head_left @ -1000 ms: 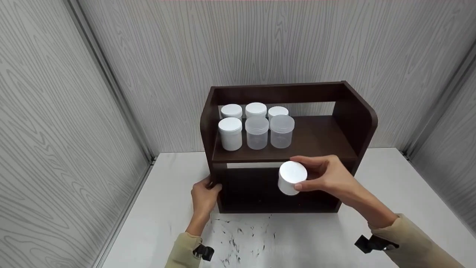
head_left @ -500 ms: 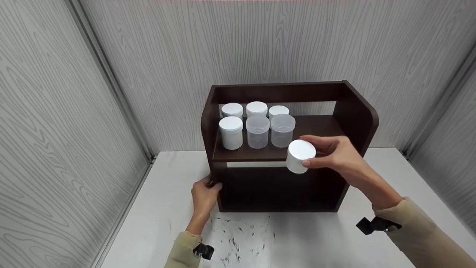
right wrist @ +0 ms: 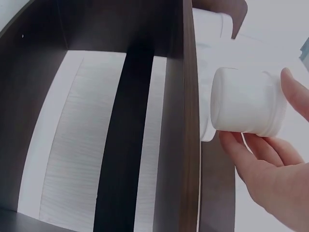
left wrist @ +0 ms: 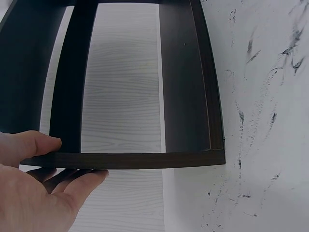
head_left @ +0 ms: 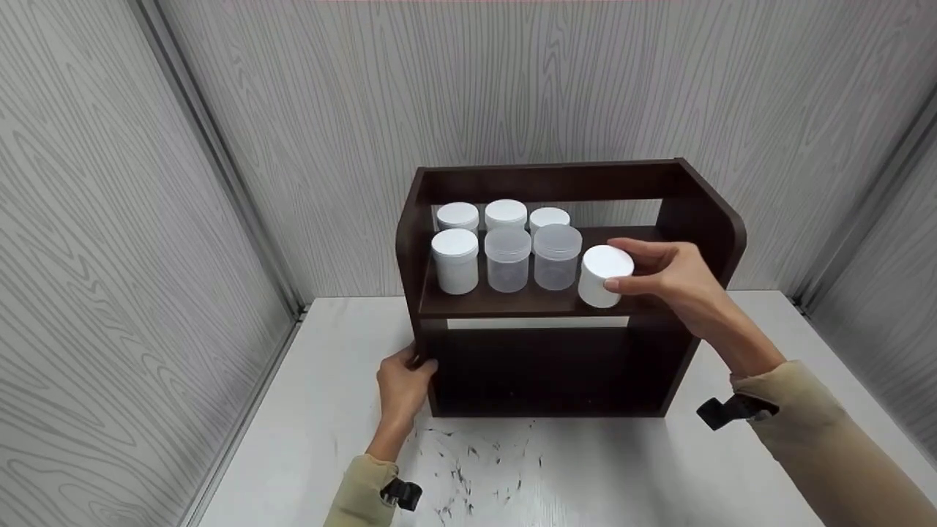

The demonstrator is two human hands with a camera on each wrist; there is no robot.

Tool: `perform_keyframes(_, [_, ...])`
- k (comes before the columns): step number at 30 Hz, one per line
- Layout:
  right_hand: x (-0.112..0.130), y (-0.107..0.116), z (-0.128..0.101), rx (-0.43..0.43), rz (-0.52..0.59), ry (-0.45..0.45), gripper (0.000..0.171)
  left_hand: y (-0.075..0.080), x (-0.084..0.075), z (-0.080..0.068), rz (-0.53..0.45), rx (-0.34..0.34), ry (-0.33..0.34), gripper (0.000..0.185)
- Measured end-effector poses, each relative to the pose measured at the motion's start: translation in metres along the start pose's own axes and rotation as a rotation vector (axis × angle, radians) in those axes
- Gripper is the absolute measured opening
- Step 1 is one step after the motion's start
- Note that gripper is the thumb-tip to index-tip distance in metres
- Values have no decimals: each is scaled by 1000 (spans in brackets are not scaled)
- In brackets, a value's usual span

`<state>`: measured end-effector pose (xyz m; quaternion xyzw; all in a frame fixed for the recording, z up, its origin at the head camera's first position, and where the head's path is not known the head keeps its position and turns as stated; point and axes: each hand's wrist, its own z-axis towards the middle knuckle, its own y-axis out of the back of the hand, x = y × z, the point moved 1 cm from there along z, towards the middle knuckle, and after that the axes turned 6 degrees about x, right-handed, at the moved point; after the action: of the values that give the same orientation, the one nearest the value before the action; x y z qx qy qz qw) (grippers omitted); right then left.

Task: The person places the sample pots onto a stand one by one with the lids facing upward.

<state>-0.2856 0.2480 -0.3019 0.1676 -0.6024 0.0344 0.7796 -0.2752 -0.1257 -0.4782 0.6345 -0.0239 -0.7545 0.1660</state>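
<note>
My right hand (head_left: 677, 285) pinches a white lidded jar (head_left: 602, 277) between thumb and fingers, upright at the front of the upper shelf, right of the other jars. In the right wrist view the jar (right wrist: 246, 101) appears beside the shelf board's front edge, apart from it. At the lower left, my left hand (head_left: 401, 388) grips the side panel of the dark brown shelf unit (head_left: 556, 313); the left wrist view shows its thumb inside and fingers outside the panel. Left of the held jar stand two translucent jars (head_left: 555, 263) and a white jar (head_left: 455, 267), with several white-lidded jars (head_left: 505, 214) behind.
The shelf unit's right side panel (head_left: 706, 219) rises just beyond my right hand. Below lies the lower compartment (head_left: 534, 373). The white table (head_left: 351, 329) carries dark scuff marks in front, and grey wood-patterned walls (head_left: 483, 88) surround it.
My right hand has raised the white jar from in front of the lower compartment to upper-shelf height, moving slightly right. My left hand stays on the side panel.
</note>
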Motion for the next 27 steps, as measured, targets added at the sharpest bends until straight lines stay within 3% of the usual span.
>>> perform_keyframes(10, [-9,9,12,-60,-33,-56,69,0,0,0,1,0,4,47])
perform_keyframes(27, [-13,9,31,-118,61,-95,70,-1,0,0,-3,-14,9,46])
